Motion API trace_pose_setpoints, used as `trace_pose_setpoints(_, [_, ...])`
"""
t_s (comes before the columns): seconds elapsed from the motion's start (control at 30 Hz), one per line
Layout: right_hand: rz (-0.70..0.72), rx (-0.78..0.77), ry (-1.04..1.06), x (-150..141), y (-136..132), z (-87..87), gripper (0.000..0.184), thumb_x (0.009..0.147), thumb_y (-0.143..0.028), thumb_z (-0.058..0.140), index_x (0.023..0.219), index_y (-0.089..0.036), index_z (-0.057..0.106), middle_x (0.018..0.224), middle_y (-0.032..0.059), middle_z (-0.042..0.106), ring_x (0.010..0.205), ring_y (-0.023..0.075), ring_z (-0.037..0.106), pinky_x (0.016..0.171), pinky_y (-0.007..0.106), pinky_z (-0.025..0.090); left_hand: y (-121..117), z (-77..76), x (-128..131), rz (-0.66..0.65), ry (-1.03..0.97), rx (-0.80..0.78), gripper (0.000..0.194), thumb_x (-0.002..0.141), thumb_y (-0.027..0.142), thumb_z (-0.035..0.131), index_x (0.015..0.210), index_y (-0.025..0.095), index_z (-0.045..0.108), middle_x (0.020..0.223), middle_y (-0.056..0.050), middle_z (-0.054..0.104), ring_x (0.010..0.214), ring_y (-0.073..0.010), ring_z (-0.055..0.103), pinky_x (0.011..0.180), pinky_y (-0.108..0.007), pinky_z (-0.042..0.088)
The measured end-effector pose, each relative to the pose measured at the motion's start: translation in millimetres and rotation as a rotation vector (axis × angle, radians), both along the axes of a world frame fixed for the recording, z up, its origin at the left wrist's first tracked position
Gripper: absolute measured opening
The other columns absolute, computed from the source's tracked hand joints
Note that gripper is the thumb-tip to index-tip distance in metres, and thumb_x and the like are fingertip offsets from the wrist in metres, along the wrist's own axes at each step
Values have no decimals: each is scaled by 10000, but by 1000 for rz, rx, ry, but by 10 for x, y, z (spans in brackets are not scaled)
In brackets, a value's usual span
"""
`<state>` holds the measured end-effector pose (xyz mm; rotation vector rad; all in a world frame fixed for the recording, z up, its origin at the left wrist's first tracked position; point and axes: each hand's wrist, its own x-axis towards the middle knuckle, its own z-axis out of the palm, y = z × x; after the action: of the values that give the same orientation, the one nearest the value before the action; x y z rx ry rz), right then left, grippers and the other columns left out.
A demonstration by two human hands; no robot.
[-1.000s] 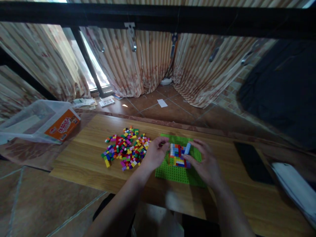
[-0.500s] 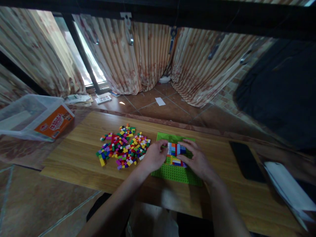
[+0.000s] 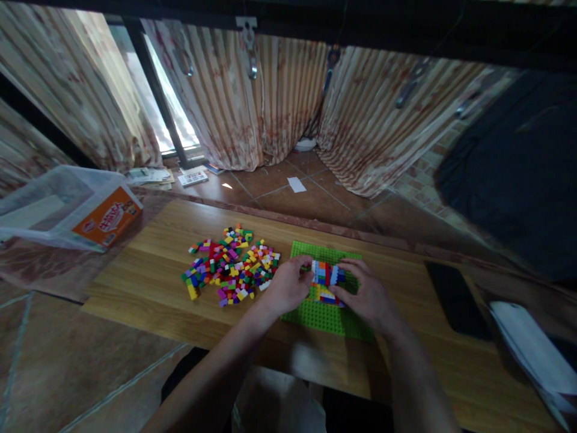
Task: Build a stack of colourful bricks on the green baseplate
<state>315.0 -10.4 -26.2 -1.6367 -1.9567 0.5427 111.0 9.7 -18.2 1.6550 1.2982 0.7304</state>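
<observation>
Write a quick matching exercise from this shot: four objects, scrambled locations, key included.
1. flat green studded baseplate
2. heap of small multicoloured plastic bricks
3. clear plastic bin with orange label
4. flat black rectangular panel

A. beyond the left end of the brown wooden table
B. on the table, right of the right hand
C. beneath both hands
D. on the table, left of the left hand

Pairs: 1-C, 2-D, 3-A, 4-B

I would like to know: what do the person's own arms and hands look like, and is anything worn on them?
The left hand and right hand are ungloved, each with slender fingers. Both forearms are bare, with no sleeve, watch or bracelet visible. I see no rings, but the fingers are too small to be sure.
</observation>
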Motion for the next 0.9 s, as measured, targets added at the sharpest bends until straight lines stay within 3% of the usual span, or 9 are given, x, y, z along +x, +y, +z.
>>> trace_pose_setpoints(0.27, [18,-29,102,-105,56,-26,392,767,-376,711,1127,-230,661,1248,89,619,1158,265,597,1031,467,449,-27,-20,-2,6,14,7,344,854,141,515,1168,148,655,1059,-92,733,873,-194,685,826,-294,526])
trace_pose_setpoints(0.6, [-27,-182,206,-61,102,-17,397,695,-378,770,1061,-255,677,1053,28,702,971,229,649,913,423,484,-48,-73,39,48,56,39,364,847,139,525,1193,142,639,1100,-114,724,894,-211,688,826,-326,535])
trace_pose_setpoints(0.9, [23,-216,261,-34,154,-17,387,683,-377,768,1037,-244,687,1020,30,707,924,223,655,876,410,497,-67,-87,46,74,33,58,341,835,124,532,1151,153,653,1034,-97,731,876,-206,685,831,-325,534])
